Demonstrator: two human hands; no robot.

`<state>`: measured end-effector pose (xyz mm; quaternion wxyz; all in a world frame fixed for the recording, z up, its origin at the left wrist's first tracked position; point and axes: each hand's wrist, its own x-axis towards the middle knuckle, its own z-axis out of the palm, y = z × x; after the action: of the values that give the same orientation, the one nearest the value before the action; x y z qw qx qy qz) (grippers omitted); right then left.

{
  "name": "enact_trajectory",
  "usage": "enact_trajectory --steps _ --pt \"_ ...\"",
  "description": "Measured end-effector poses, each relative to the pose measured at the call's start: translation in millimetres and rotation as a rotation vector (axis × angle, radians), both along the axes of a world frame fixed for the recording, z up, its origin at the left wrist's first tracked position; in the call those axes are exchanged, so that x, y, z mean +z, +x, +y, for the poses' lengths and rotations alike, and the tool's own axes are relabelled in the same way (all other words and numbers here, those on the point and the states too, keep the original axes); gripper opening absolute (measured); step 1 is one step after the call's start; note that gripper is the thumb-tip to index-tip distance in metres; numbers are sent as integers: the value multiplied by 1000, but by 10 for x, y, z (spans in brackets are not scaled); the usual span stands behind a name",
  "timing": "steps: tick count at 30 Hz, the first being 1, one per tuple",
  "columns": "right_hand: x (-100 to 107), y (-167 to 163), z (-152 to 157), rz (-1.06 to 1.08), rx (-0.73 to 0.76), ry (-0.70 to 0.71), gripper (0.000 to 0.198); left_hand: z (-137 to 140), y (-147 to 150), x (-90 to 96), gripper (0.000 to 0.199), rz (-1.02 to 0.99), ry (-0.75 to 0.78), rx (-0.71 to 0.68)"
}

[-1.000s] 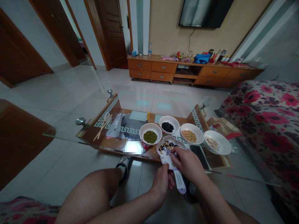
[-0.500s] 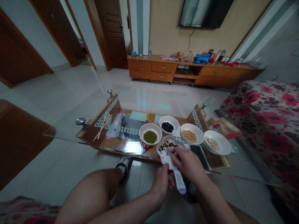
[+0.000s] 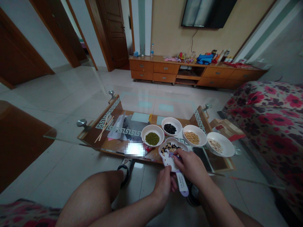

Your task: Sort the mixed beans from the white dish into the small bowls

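Note:
My left hand (image 3: 164, 181) pinches the near edge of a white and purple hand fan (image 3: 172, 165), its thumb on top. The fan lies flat with its printed handle toward me, and mixed beans (image 3: 170, 147) are heaped on its far part. In my right hand (image 3: 189, 164) is a thin bluish pair of tweezers (image 3: 173, 154), its tips down among the beans; whether they grip one is too small to tell. Around the fan stand white bowls: green mung beans (image 3: 152, 138), black beans (image 3: 169, 128), yellow soybeans (image 3: 191, 137) and pale flat pieces (image 3: 215, 145).
The bowls stand on a glass coffee table (image 3: 71, 138) with a wooden shelf below. Chopsticks (image 3: 104, 127) lie at its left. A dark phone-like slab (image 3: 202, 157) is by my right hand, and a flowered sofa (image 3: 267, 116) stands at the right.

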<state>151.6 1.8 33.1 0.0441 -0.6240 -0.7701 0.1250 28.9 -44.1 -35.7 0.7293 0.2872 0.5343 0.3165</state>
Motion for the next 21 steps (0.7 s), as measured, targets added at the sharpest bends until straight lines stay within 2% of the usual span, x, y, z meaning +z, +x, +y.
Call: enact_trajectory --steps 5,10,16,21 --pt "-15 12 -6 16 3 11 24 -4 4 8 60 -1 13 4" --pt "-14 48 10 65 3 142 25 -5 6 13 61 4 4 7" --pt "11 39 157 146 -192 367 28 -2 12 -25 63 -5 -11 5" --pt "47 2 331 173 -324 429 25 1 29 -50 65 -9 -22 27"
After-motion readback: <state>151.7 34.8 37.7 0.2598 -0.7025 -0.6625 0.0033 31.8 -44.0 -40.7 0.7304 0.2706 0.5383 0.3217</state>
